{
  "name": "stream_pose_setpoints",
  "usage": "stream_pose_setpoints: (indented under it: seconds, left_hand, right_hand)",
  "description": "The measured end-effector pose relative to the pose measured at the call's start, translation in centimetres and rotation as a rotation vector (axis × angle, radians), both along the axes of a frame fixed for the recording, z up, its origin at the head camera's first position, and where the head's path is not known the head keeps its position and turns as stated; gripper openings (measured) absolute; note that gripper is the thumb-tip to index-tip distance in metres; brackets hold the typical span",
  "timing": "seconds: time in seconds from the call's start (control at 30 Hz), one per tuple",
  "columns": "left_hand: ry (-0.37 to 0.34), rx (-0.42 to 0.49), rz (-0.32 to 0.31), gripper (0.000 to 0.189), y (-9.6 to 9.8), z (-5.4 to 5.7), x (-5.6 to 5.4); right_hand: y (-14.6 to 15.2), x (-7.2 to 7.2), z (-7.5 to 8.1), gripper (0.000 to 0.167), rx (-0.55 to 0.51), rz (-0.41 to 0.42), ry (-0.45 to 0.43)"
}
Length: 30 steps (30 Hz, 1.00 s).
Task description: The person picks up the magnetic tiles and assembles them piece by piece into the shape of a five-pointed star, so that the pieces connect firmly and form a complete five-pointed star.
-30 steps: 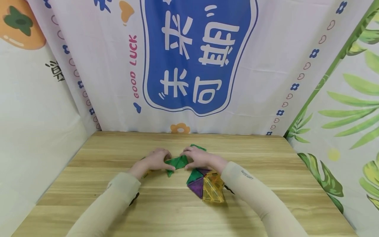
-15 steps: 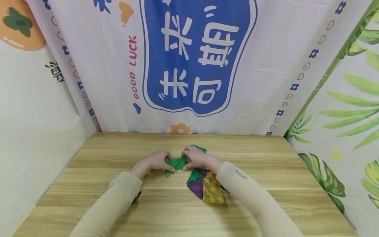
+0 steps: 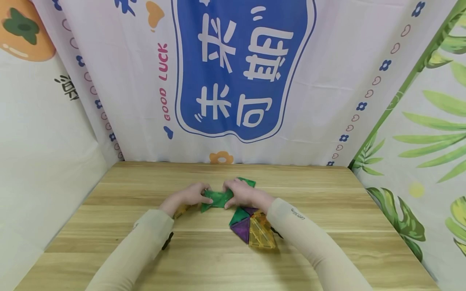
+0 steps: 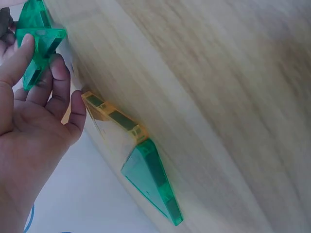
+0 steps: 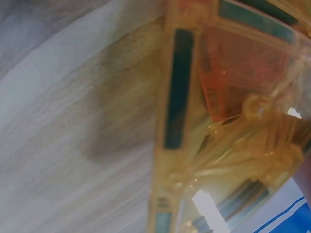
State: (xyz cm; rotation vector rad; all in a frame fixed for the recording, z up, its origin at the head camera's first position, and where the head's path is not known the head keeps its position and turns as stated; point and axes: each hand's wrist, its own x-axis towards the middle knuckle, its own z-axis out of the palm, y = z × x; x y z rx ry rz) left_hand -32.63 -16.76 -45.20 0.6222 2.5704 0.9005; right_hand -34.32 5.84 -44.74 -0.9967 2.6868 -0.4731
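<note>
In the head view, green translucent magnetic tiles (image 3: 217, 199) span the gap between both hands. My left hand (image 3: 193, 194) pinches their left end between thumb and fingers; the left wrist view shows the thumb on top of a green tile (image 4: 48, 41). On the opposite end, my right hand (image 3: 241, 194) grips with thumb and curled fingers. A domed cluster of yellow (image 3: 261, 232), purple (image 3: 241, 231) and green tiles sits below the right wrist. It fills much of the right wrist view as a yellow tile (image 5: 180, 92) with a red one behind, hiding that hand.
Beside the left hand stand a yellow tile (image 4: 119, 121) and a green triangular tile (image 4: 153, 182) edge to edge. Another green tile (image 3: 248, 182) shows behind the right hand. The wooden table (image 3: 204, 262) meets a printed cloth backdrop (image 3: 320, 121) at its far edge.
The green tiles between the hands have turned slightly, and their lower left tip has shifted left. My left thumb has moved up a little. The tile cluster has stayed put.
</note>
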Motion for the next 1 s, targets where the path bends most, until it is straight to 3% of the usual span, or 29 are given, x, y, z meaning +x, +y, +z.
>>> stream_pose_setpoints:
  seconds: [0.13, 0.3, 0.43, 0.5, 0.63, 0.77, 0.9, 1.0]
  left_hand:
    - [0.004, 0.019, -0.003, 0.018, -0.1, 0.2, 0.1]
    - [0.01, 0.053, -0.025, 0.017, -0.2, 0.9, 0.0]
    - [0.032, 0.108, -0.036, 0.017, 0.0, 1.8, -0.3]
    - [0.054, 0.139, -0.034, 0.018, 0.2, 2.3, -0.4]
    - [0.043, 0.211, 0.001, 0.021, 1.0, 3.3, -0.4]
    - [0.03, 0.293, 0.078, 0.021, 2.0, 4.3, -0.3]
    - [0.048, 0.324, 0.163, 0.02, 2.8, 5.1, -0.5]
    - [0.062, 0.309, 0.189, 0.024, 3.6, 5.3, -0.6]
  right_hand:
    - [0.4, -0.3, 0.2, 0.034, -0.137, 0.014, -0.055]
    - [1.0, -0.6, 0.5, 0.039, -0.343, 0.001, -0.189]
    - [1.6, -0.6, 1.0, 0.042, -0.517, -0.046, -0.314]
    - [1.9, -0.6, 1.4, 0.04, -0.567, -0.08, -0.327]
    - [2.8, -0.6, 2.5, 0.033, -0.603, -0.15, -0.32]
    - [4.0, -0.7, 3.3, 0.033, -0.551, -0.153, -0.282]
    - [4.8, 0.0, 4.2, 0.033, -0.534, -0.159, -0.29]
    - [5.1, 0.4, 4.6, 0.031, -0.565, -0.187, -0.299]
